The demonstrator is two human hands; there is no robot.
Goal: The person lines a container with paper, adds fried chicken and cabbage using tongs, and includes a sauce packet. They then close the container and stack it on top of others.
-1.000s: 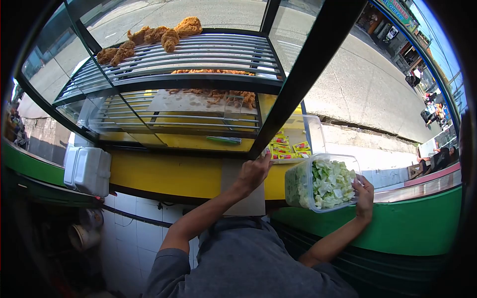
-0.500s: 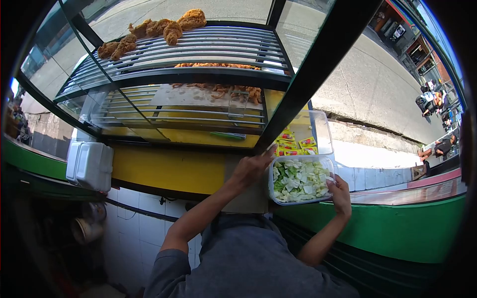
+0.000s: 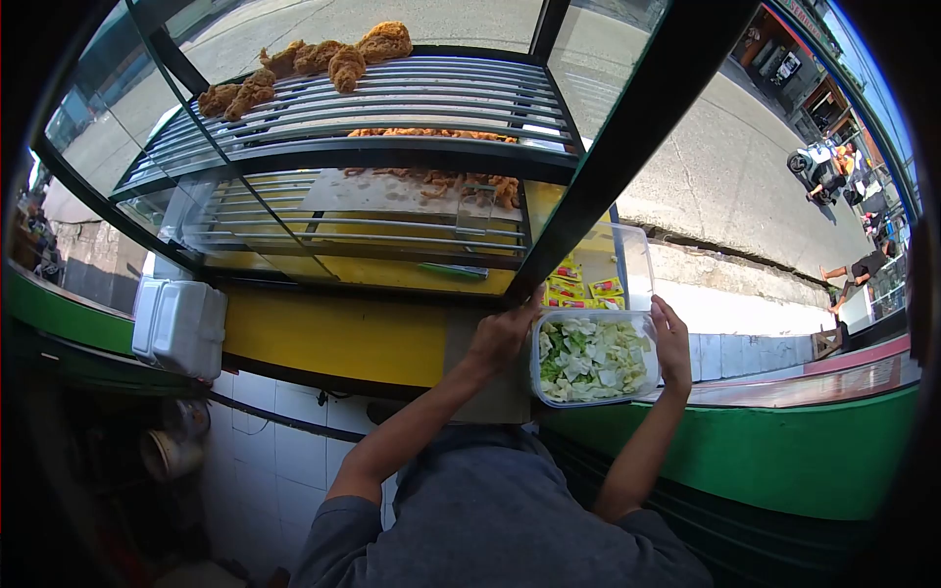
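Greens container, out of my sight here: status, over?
Left hand at its left rim, right hand flat against its right wall. Greens container level on green counter. Clear sachet box close behind.

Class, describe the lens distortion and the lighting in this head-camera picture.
Head view: a fisheye lens bows the green counter and slants the black frame post; dark corners ring the picture; hard sunlight on the street, shade on the tiled wall below.

tub between hands | sachets behind (foam boxes far left)
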